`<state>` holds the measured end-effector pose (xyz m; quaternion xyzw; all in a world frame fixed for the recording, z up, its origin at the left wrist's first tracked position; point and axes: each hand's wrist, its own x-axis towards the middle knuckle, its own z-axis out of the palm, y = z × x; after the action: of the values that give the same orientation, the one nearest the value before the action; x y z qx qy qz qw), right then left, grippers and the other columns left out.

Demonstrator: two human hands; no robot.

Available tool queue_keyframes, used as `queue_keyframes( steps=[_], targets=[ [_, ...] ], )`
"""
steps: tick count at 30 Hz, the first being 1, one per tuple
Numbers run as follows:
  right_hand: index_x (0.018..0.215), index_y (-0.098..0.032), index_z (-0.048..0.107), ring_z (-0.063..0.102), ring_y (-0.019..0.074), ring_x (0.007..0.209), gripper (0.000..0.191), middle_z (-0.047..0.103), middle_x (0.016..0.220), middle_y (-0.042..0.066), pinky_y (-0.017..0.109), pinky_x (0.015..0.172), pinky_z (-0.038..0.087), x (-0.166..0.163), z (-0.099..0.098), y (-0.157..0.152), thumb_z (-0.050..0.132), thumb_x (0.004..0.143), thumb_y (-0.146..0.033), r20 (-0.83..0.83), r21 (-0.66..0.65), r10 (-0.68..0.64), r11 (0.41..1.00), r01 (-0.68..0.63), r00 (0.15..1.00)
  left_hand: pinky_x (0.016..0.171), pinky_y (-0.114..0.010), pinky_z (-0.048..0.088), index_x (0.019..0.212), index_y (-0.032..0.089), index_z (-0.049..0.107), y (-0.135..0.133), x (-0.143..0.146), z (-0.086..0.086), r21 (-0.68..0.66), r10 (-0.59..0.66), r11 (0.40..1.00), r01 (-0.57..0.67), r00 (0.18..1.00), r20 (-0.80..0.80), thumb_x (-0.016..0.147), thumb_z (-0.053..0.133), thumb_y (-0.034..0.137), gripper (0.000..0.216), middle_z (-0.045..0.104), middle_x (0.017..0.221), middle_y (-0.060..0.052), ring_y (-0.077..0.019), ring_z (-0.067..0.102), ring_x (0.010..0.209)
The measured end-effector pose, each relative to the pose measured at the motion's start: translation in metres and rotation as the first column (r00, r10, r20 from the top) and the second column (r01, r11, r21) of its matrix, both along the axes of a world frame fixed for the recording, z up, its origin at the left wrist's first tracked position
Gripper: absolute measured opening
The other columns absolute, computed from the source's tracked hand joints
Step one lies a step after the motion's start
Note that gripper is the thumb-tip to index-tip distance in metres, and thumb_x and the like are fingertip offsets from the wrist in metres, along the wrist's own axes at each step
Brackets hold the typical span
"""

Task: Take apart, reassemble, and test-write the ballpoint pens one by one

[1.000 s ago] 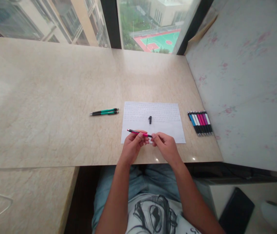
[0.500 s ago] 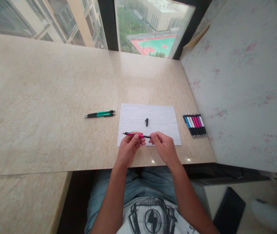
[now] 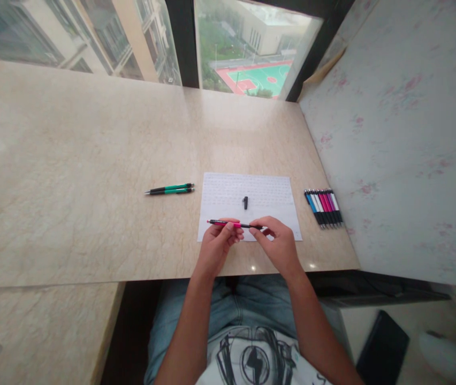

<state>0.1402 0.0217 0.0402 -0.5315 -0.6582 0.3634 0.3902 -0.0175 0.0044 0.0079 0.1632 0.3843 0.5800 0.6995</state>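
Note:
My left hand [image 3: 220, 240] is closed around the pink barrel of a black-and-pink pen [image 3: 223, 223], held level over the lower part of the paper. Thumb and fingertips of my right hand [image 3: 276, 240] pinch the pen's black right end, whose tip shows between them. Whether that black end is a separate piece I cannot tell. Beneath both hands lies a sheet of paper [image 3: 248, 187] with rows of handwriting. On it, just beyond the pen, rests a small black pen cap [image 3: 245, 202] with a clip.
Two green-and-black pens [image 3: 169, 189] lie to the left of the paper. At the right, by the patterned wall [image 3: 404, 160], several blue, white, pink and purple pens [image 3: 324, 207] lie in a row. A window [image 3: 260, 48] stands behind the stone-look tabletop [image 3: 91, 160].
My right fingers have shifted a little to the right along the pen's black end, and more of it shows. The whole view has moved slightly.

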Motion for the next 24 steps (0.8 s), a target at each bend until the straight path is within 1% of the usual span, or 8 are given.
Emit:
queue_keyframes(
  steps=[4,8,11,13,15,18,22,24],
  targets=[
    [0.088,-0.023,0.072,0.066,0.0186,0.084,0.008,0.071,0.089,0.004,0.03,0.068,0.053,-0.003,-0.002,0.0,0.065,0.086,-0.024,-0.049,0.049,-0.011,0.999,0.013,0.999,0.065,-0.022,0.05,0.092,0.013,0.073,0.0,-0.001,-0.001,0.002,0.007,1.0,-0.007,1.0,0.021,0.079,0.075,0.032,0.023,0.072,0.075,-0.006,-0.0117,0.065,0.068],
    [0.095,-0.022,0.072,0.067,0.0195,0.084,0.016,0.072,0.092,0.005,0.028,0.064,0.052,-0.006,-0.004,-0.001,0.067,0.084,-0.033,-0.071,-0.069,-0.061,0.996,0.056,0.996,0.064,-0.022,0.05,0.09,0.014,0.073,0.001,-0.001,-0.001,-0.001,0.035,0.999,-0.035,0.998,0.044,0.078,0.076,0.032,0.022,0.071,0.074,-0.006,-0.0112,0.065,0.067],
    [0.086,-0.019,0.071,0.066,0.0178,0.07,0.027,0.071,0.074,0.003,0.027,0.061,0.05,-0.007,-0.003,-0.002,0.059,0.09,-0.043,-0.04,-0.177,-0.087,0.981,0.078,0.995,0.065,-0.022,0.05,0.089,0.014,0.073,0.001,0.0,0.0,-0.005,0.03,1.0,-0.03,0.999,0.043,0.077,0.077,0.032,0.023,0.071,0.073,-0.006,-0.0114,0.065,0.068],
    [0.074,-0.019,0.069,0.064,0.0165,0.063,0.036,0.067,0.064,0.002,0.027,0.061,0.049,-0.007,-0.001,-0.003,0.054,0.092,-0.045,-0.014,-0.188,-0.08,0.979,0.076,0.997,0.066,-0.022,0.05,0.09,0.013,0.073,0.0,0.0,0.0,-0.005,0.024,1.0,-0.024,0.999,0.031,0.077,0.077,0.032,0.023,0.072,0.074,-0.006,-0.0115,0.066,0.069],
    [0.075,-0.019,0.07,0.064,0.0166,0.062,0.032,0.068,0.065,0.002,0.027,0.061,0.049,-0.006,0.0,-0.004,0.056,0.091,-0.043,-0.008,-0.176,-0.085,0.981,0.082,0.996,0.066,-0.022,0.05,0.091,0.013,0.073,0.0,0.0,0.0,-0.002,0.026,1.0,-0.026,0.999,0.022,0.078,0.077,0.032,0.023,0.072,0.074,-0.006,-0.0115,0.066,0.069],
    [0.086,-0.02,0.072,0.067,0.0185,0.071,0.022,0.073,0.078,0.004,0.028,0.063,0.051,-0.004,0.002,-0.003,0.06,0.088,-0.038,-0.01,-0.14,-0.07,0.988,0.068,0.997,0.067,-0.023,0.05,0.091,0.013,0.073,0.0,0.0,-0.001,-0.004,0.031,1.0,-0.031,0.999,0.017,0.078,0.077,0.032,0.023,0.072,0.074,-0.006,-0.0118,0.066,0.069],
    [0.091,-0.022,0.073,0.067,0.0193,0.081,0.014,0.074,0.089,0.005,0.029,0.067,0.052,-0.001,0.006,-0.002,0.062,0.087,-0.03,0.018,-0.032,-0.016,0.999,0.017,1.0,0.067,-0.024,0.05,0.091,0.013,0.073,0.0,0.0,-0.002,-0.019,0.028,0.999,-0.028,1.0,0.012,0.077,0.077,0.031,0.024,0.072,0.075,-0.007,-0.0125,0.066,0.069],
    [0.087,-0.023,0.073,0.066,0.0193,0.085,0.012,0.073,0.091,0.005,0.031,0.07,0.053,-0.001,0.008,-0.002,0.061,0.088,-0.026,0.019,0.037,-0.01,0.999,0.009,1.0,0.066,-0.024,0.05,0.09,0.012,0.072,0.0,0.0,-0.001,-0.024,0.031,0.999,-0.03,0.999,0.016,0.077,0.077,0.032,0.024,0.072,0.075,-0.007,-0.0127,0.065,0.068]
  ],
)
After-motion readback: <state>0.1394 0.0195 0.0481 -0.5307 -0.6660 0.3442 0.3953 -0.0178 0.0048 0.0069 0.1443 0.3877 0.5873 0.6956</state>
